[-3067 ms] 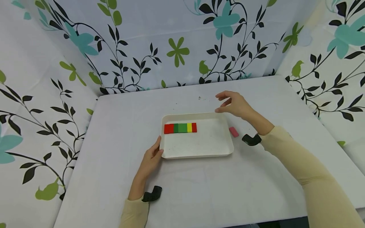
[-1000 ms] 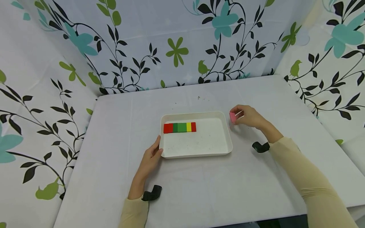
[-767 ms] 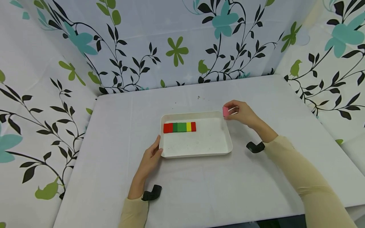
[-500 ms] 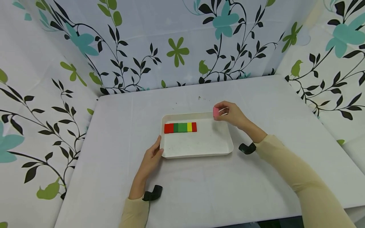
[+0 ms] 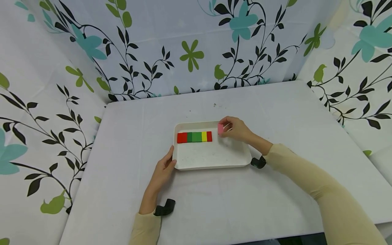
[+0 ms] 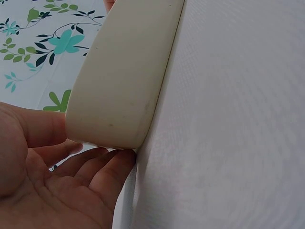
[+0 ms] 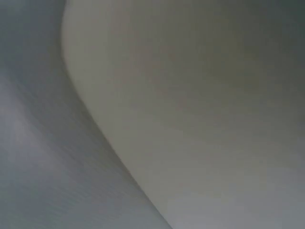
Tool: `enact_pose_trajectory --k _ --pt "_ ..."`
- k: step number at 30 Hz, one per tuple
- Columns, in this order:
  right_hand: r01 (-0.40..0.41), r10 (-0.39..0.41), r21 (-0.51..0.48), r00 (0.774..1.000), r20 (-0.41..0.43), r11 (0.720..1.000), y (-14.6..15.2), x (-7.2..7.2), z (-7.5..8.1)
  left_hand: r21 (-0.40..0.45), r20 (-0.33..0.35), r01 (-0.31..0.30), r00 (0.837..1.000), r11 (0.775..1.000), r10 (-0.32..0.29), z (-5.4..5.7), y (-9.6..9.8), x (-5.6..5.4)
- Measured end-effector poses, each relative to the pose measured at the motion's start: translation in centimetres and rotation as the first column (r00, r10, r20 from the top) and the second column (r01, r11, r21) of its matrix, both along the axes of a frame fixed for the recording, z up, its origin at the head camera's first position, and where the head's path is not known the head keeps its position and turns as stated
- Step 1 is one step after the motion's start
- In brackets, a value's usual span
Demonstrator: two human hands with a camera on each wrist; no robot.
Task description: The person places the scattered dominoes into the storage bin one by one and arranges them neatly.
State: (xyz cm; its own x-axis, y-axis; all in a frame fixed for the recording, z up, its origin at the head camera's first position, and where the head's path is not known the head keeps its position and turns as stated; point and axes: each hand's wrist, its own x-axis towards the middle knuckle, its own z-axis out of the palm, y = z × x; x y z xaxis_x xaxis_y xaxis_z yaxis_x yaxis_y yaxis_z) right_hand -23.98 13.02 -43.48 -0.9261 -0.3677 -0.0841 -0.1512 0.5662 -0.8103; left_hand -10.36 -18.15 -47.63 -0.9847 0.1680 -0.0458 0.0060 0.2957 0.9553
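Note:
A white rectangular tray (image 5: 202, 157) lies on the table with a row of red, green and yellow blocks (image 5: 195, 137) along its upper left part. My right hand (image 5: 238, 130) pinches a small pink block (image 5: 220, 129) between thumb and fingers, over the tray just right of the row's red end. At the tray's left side, my left hand (image 5: 161, 171) holds the near corner. In the left wrist view the left hand (image 6: 62, 176) has its thumb at the rim of the tray (image 6: 114, 86) and fingertips against its lower edge. The right wrist view is blurred and shows no hand.
The table (image 5: 214, 204) has a white cover. Small dark crumbs (image 5: 215, 104) lie beyond the tray, and specks dot its floor. Patterned curtains (image 5: 196, 30) hang behind and at both sides. A black wrist mount (image 5: 258, 162) sits close to the tray's near right corner.
The pink block lay right of the tray; my right hand has picked it up and carried it left over the tray, beside the row. The left hand has stayed at the tray.

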Motion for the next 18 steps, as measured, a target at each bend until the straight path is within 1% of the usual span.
enact_pose_trajectory --k 9,13,18 --pt "-0.022 0.024 0.035 0.999 -0.049 0.999 -1.1 0.0 -1.6 -0.009 0.007 -0.010 1.000 1.000 0.010 0.0 0.0 -0.1" --pt "-0.039 0.041 0.026 0.998 -0.047 0.999 -1.5 0.0 -2.2 -0.010 -0.002 -0.012 1.000 1.000 0.012 0.0 0.0 -0.2" --pt "-0.031 0.033 0.034 0.998 -0.048 0.999 -1.7 -0.3 -2.8 -0.001 -0.002 -0.020 1.000 1.000 0.020 0.0 0.0 -0.2"
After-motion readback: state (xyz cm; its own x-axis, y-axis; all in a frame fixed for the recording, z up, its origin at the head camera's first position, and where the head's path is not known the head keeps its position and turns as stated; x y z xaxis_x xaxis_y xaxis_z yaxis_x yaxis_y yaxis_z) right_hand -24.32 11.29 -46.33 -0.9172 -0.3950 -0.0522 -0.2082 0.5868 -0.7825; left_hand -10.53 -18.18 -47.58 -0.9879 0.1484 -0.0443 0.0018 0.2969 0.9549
